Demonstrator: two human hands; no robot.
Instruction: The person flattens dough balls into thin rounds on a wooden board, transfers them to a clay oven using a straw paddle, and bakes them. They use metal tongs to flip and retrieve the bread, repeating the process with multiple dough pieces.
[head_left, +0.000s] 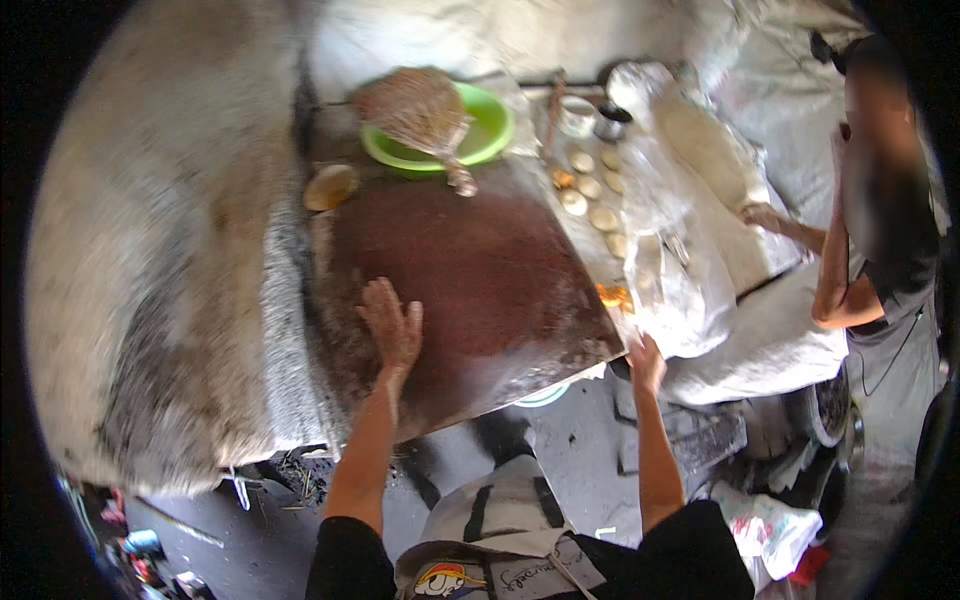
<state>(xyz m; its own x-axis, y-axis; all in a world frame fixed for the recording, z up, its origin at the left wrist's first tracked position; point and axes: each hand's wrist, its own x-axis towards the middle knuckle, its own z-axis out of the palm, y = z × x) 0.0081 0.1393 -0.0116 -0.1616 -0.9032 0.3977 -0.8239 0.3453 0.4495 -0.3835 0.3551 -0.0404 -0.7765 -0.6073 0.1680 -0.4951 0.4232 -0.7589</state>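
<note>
My left hand is spread flat over the left part of a dark reddish-brown work board, fingers apart and holding nothing. At the board's near right corner, my right hand has its fingers closed on the near edge of a clear plastic sheet. That sheet lies partly over rows of small round dough pieces. An orange-coloured filling or food shows beside the sheet, just beyond my right hand. Blur hides the exact grip of the fingertips.
A green basin with a wrapped brown bundle stands at the back. Beside it are a shallow bowl, a white mug and a dark metal cup. At right, another person's hand touches a long dough-coloured slab.
</note>
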